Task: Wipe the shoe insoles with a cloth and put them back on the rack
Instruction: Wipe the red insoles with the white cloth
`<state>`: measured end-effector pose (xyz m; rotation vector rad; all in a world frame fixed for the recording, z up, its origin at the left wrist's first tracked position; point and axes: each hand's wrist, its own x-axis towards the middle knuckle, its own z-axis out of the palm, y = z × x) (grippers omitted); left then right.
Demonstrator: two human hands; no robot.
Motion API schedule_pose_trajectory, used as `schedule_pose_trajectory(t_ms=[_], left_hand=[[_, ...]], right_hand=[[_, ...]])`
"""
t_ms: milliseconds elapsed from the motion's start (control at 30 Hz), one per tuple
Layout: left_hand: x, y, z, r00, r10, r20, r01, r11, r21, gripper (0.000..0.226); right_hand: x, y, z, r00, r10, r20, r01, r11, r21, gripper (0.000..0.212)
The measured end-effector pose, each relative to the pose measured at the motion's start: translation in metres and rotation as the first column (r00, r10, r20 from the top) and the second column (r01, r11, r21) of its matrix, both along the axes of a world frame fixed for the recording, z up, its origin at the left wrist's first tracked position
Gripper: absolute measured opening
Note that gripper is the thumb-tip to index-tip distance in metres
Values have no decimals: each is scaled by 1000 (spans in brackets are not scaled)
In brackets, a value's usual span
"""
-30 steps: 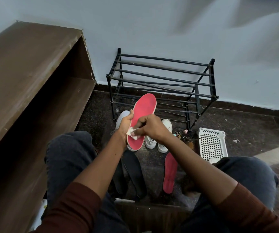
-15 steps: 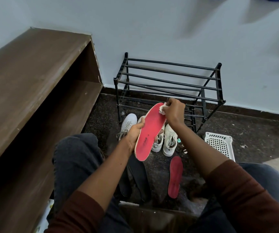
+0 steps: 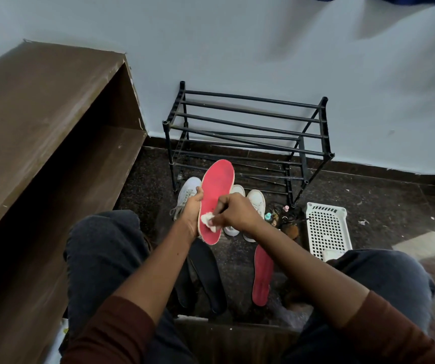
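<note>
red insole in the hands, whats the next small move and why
Probably sweep the white cloth up the red insole toward its toe end. The right hand pinches the cloth against the heel end, the left hand grips the insole's edge and steadies it, and the toe area looks darker, as if smudged, with the cloth nowhere near it.

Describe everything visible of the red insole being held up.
The flat red foam-looking insole has a pale cream edge and dark smudges near its toe. It is held up, toe pointing toward the black metal rack, heel nearest the person. The left hand grips its left edge; the right hand presses a small white cloth onto its heel end.
</note>
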<state>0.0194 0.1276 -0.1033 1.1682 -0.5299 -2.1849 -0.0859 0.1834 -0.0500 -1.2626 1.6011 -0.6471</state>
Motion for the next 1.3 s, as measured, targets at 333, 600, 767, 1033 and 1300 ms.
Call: schedule_pose_trajectory(t_ms=[333,600,767,1033,1300], left_hand=[[-7,10,-24,997,46,67,-43,998,-48,39],[-34,31,-84,953,2,304,63,977,-203,31],[-35,46,-128,868,-274,414,300,954,4,28],[-52,69,-230,748,-384,542,281,922,265,27],[-63,72,-318,570,-386,725,276,921,274,41]], right_hand=[[-28,3,-23,803,-325,500,106,903,417,25],[-52,14,-101,743,-481,465,169,808,564,20],[-72,34,-172,794,-490,360,183,757,627,22],[-78,54,-276,869,-443,220,162,675,719,27],[-72,68,-357,920,-370,131,146,632,761,24]])
